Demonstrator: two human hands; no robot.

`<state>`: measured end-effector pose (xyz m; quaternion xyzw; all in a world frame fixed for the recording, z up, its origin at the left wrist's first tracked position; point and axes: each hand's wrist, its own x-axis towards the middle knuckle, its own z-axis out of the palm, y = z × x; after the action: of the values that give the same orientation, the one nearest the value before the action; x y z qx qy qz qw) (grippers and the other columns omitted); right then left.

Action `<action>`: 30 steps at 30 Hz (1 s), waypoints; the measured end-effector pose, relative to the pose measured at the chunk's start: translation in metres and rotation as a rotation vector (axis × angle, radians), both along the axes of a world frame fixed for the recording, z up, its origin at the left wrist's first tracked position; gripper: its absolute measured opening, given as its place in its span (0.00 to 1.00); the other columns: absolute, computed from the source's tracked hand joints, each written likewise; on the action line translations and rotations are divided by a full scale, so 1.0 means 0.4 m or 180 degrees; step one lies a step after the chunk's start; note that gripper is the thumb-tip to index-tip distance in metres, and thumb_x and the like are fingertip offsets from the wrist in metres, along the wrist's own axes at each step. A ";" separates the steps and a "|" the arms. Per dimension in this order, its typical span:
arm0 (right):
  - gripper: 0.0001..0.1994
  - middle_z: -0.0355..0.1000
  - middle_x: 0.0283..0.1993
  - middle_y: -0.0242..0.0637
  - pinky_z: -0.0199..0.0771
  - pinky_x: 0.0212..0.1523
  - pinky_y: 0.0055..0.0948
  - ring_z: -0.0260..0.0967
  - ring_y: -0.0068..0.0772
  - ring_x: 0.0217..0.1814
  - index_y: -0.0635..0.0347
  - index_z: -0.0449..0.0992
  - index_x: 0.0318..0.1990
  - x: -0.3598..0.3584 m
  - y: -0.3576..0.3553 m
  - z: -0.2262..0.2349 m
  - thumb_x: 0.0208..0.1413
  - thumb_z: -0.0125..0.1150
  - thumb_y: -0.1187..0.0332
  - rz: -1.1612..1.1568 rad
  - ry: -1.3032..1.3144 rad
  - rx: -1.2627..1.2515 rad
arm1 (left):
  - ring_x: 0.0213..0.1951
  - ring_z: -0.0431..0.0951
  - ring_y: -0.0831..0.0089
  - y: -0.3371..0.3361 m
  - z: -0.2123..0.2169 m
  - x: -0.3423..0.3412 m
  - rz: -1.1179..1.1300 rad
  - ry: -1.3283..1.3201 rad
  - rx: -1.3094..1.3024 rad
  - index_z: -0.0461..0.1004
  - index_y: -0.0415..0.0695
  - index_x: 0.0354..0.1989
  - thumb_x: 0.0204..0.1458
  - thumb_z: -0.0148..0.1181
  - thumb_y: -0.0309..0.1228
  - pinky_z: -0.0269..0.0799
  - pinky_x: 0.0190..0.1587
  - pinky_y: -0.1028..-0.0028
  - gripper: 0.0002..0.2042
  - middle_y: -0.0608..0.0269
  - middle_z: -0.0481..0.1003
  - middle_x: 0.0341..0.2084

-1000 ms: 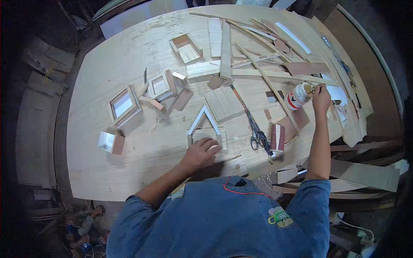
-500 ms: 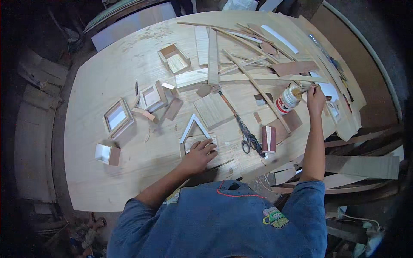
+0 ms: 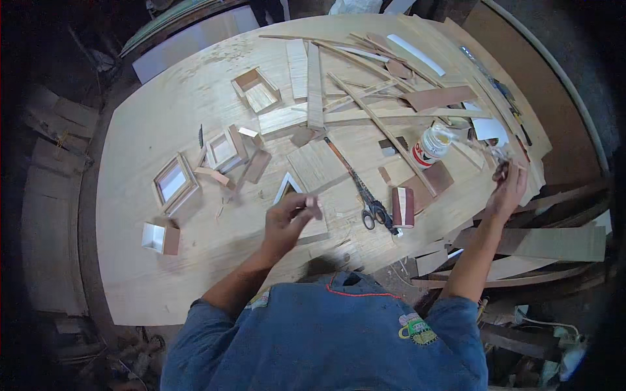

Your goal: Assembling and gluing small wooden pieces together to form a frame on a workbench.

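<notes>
My left hand [image 3: 284, 225] is raised over the near middle of the table, thumb and fingers pinched on a small pale wood piece [image 3: 310, 202]. Partly hidden beneath that hand lies a white-edged triangular frame [image 3: 287, 185] on a wooden board. Further right, my right hand [image 3: 510, 187] is closed near the table's right edge; motion blur obscures the thin thing in its fingers. An open white jar [image 3: 432, 147] with red marking stands to its left, apart from the hand. Scissors [image 3: 373, 214] and a dark red block with a pale stripe [image 3: 403, 207] lie between my hands.
Small wooden boxes and frames stand at left, including an open box [image 3: 255, 90] and a window-like frame [image 3: 176, 184]. Wood strips [image 3: 372, 117] cross the far right. A square wooden panel [image 3: 317, 164] lies mid-table. Offcuts [image 3: 541, 244] are stacked beyond the right edge.
My right hand has drawn away from the jar's mouth, moving right and nearer to me. My left hand has lifted off the triangular frame's board, now pinching a small wood piece.
</notes>
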<state>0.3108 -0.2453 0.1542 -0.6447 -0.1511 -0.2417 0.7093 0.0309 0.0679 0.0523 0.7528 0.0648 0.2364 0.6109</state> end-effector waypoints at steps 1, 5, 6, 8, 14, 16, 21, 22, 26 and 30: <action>0.08 0.68 0.29 0.33 0.60 0.24 0.18 0.61 0.20 0.24 0.61 0.71 0.38 -0.038 0.011 0.002 0.61 0.52 0.66 0.0241 0.0326 0.0552 | 0.40 0.77 0.67 0.003 0.014 0.010 -0.0116 0.0044 -0.1412 0.74 0.39 0.45 0.53 0.58 0.23 0.71 0.46 0.71 0.11 0.58 0.76 0.39; 0.08 0.67 0.28 0.33 0.59 0.22 0.19 0.62 0.21 0.24 0.61 0.70 0.37 -0.199 0.073 -0.005 0.62 0.52 0.65 0.0885 0.0598 0.0894 | 0.46 0.75 0.71 0.012 0.060 0.036 -0.0283 -0.0340 -0.2791 0.71 0.40 0.50 0.57 0.57 0.28 0.70 0.51 0.71 0.14 0.60 0.75 0.43; 0.08 0.67 0.28 0.33 0.59 0.22 0.19 0.62 0.21 0.25 0.60 0.69 0.36 -0.233 0.090 -0.010 0.62 0.51 0.65 0.0971 0.0747 0.0939 | 0.47 0.74 0.72 0.008 0.068 0.038 -0.0306 -0.0370 -0.2875 0.70 0.41 0.51 0.57 0.56 0.29 0.71 0.51 0.72 0.14 0.61 0.75 0.43; 0.08 0.67 0.28 0.33 0.59 0.21 0.19 0.62 0.21 0.25 0.60 0.69 0.36 -0.279 0.109 -0.015 0.62 0.51 0.65 0.1055 0.0896 0.0988 | 0.46 0.75 0.73 0.005 0.084 0.039 -0.0356 -0.0326 -0.2948 0.70 0.41 0.51 0.57 0.56 0.28 0.71 0.50 0.72 0.14 0.61 0.75 0.43; 0.08 0.66 0.31 0.34 0.62 0.21 0.16 0.64 0.20 0.27 0.61 0.67 0.38 -0.329 0.139 -0.051 0.61 0.52 0.66 0.1917 0.1245 0.1232 | 0.44 0.76 0.73 -0.009 0.108 0.032 -0.0584 -0.0272 -0.3270 0.70 0.42 0.50 0.57 0.57 0.29 0.73 0.47 0.73 0.13 0.60 0.75 0.44; 0.08 0.66 0.31 0.34 0.62 0.21 0.16 0.64 0.20 0.27 0.61 0.67 0.38 -0.338 0.142 -0.060 0.61 0.52 0.66 0.1855 0.1338 0.1185 | 0.43 0.76 0.73 -0.011 0.111 0.032 -0.0633 -0.0246 -0.3290 0.70 0.42 0.50 0.56 0.57 0.30 0.73 0.46 0.74 0.14 0.60 0.75 0.44; 0.07 0.68 0.26 0.33 0.60 0.20 0.17 0.62 0.19 0.22 0.59 0.69 0.37 -0.354 0.147 -0.067 0.61 0.51 0.65 0.1523 0.1557 0.1193 | 0.44 0.77 0.72 -0.013 0.115 0.031 -0.0642 -0.0264 -0.3311 0.69 0.41 0.52 0.57 0.56 0.31 0.76 0.44 0.75 0.15 0.58 0.75 0.44; 0.07 0.68 0.26 0.33 0.60 0.20 0.17 0.63 0.20 0.22 0.60 0.69 0.37 -0.355 0.148 -0.068 0.61 0.52 0.65 0.1575 0.1521 0.1169 | 0.44 0.77 0.72 -0.012 0.115 0.031 -0.0642 -0.0261 -0.3308 0.69 0.41 0.52 0.57 0.56 0.31 0.76 0.44 0.75 0.15 0.58 0.75 0.44; 0.08 0.69 0.30 0.36 0.62 0.19 0.16 0.64 0.20 0.24 0.61 0.69 0.37 -0.355 0.146 -0.077 0.60 0.53 0.66 0.1683 0.1372 0.1135 | 0.44 0.76 0.72 -0.010 0.115 0.028 -0.0671 -0.0234 -0.3333 0.69 0.41 0.52 0.57 0.56 0.32 0.75 0.45 0.75 0.15 0.59 0.75 0.44; 0.08 0.69 0.34 0.38 0.63 0.18 0.15 0.65 0.20 0.26 0.62 0.69 0.37 -0.358 0.137 -0.087 0.59 0.54 0.66 0.1669 0.1409 0.1079 | 0.42 0.76 0.75 -0.009 0.115 0.025 -0.0768 -0.0188 -0.3394 0.69 0.41 0.51 0.57 0.57 0.33 0.73 0.43 0.78 0.16 0.61 0.75 0.43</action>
<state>0.1674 -0.1904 0.1192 -0.4942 -0.1120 0.0714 0.8591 0.0407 0.0645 0.0984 0.3339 0.0716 0.1200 0.9322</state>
